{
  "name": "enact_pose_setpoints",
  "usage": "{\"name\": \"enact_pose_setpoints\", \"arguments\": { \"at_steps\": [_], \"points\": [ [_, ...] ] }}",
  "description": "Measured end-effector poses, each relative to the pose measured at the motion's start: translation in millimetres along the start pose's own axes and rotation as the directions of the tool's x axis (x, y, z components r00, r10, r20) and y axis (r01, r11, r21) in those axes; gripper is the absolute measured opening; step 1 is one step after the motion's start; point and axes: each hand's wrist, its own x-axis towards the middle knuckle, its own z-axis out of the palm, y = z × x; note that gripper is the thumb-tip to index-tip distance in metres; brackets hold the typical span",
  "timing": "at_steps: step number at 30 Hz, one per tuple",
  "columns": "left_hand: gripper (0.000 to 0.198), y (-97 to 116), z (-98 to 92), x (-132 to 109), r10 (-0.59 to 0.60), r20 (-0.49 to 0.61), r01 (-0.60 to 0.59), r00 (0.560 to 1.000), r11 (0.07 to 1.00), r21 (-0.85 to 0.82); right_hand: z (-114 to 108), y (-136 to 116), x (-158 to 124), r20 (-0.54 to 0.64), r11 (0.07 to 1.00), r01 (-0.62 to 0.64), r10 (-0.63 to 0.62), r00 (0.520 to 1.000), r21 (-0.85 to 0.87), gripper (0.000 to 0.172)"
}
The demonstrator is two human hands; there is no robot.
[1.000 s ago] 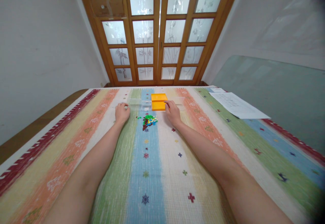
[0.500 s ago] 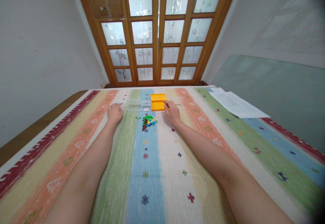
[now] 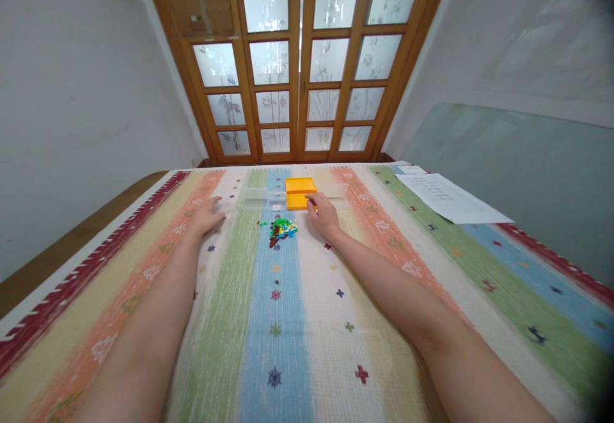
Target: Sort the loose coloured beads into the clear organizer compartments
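Only the head view here, so it's all from above, looking down both forearms. The worktop is covered with a striped cloth in green, blue, orange and red bands with little cross motifs.

The right hand is stretched out to the orange tray, which sits at the far end of the blue stripe. Its fingertips are touching the tray's near right corner. Can't honestly tell if it's gripping the edge or just resting on it, it's too small to see.

The left hand lies palm down on the cloth, fingers loose and spread, holding nothing. It's well left of the tray, just short of a clear plastic tray that butts up against the orange one.

Between the two hands, just in front of the orange tray, there's a little pile of coloured pieces, with green, blue and dark red ones mixed together. A printed sheet of paper lies off to the right.
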Motion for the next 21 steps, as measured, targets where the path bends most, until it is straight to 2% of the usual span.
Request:
{"name": "enact_pose_setpoints", "arguments": {
  "at_steps": [3, 5, 6, 10, 14, 17, 21],
  "points": [
    [0.057, 14, -7.4, -5, -0.034, -0.160, 0.030, 0.987, 0.999, -0.032, 3, 0, -1, 0.033, 1.000, 0.028, -0.028, 0.999, -0.004, 0.027],
    [0.052, 36, -10.8, -10, -0.012, -0.268, 0.003, 0.963, 0.999, -0.032, 4, -1, -2, 0.061, 0.998, 0.052, -0.050, 0.997, -0.021, 0.026],
    [0.051, 49, -11.5, -13, 0.019, -0.279, -0.028, 0.960, 0.999, -0.029, 5, -2, -2, 0.075, 0.997, 0.068, -0.066, 0.995, -0.032, 0.026],
    [0.062, 105, -3.4, -29, 0.220, -0.233, -0.237, 0.947, 0.970, -0.048, 2, -13, -2, 0.114, 0.983, 0.172, -0.163, 0.980, -0.072, 0.027],
    [0.070, 148, 16.3, -47, 0.384, -0.103, -0.395, 0.918, 0.908, -0.142, -4, -30, -4, 0.135, 0.952, 0.287, -0.273, 0.953, -0.103, 0.033],
    [0.066, 165, 28.4, -58, 0.453, -0.113, -0.466, 0.885, 0.854, -0.230, -8, -37, -5, 0.172, 0.919, 0.373, -0.350, 0.921, -0.129, 0.036],
    [0.061, 169, 37.6, -64, 0.479, -0.181, -0.512, 0.859, 0.809, -0.287, -8, -39, -4, 0.221, 0.873, 0.475, -0.444, 0.868, -0.112, 0.033]
  ]
}}
